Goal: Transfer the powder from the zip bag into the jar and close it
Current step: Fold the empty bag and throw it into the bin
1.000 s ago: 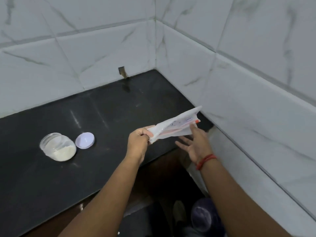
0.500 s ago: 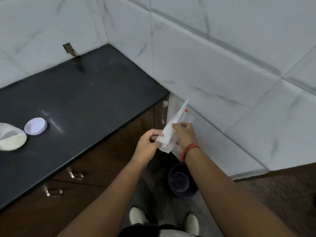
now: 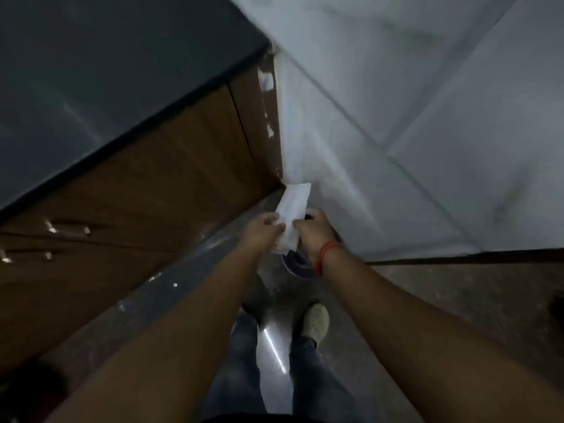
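Note:
The white zip bag (image 3: pixel 293 206) is folded and stands up between both hands, low in front of me, above a dark round bin (image 3: pixel 294 264) on the floor. My left hand (image 3: pixel 264 232) grips the bag's left side with curled fingers. My right hand (image 3: pixel 314 230), with a red thread on its wrist, grips the bag's right side. The jar and its lid are out of view. The picture is dim and blurred.
The black countertop (image 3: pixel 106 71) fills the upper left, with brown cabinet drawers (image 3: pixel 137 209) and their metal handles below it. A white tiled wall (image 3: pixel 412 117) runs along the right. My feet stand on the grey floor (image 3: pixel 189 285) beneath my arms.
The view has swung down and right, away from the counter; the jar and lid have left the frame. Both hands have carried the folded bag lower, over the bin.

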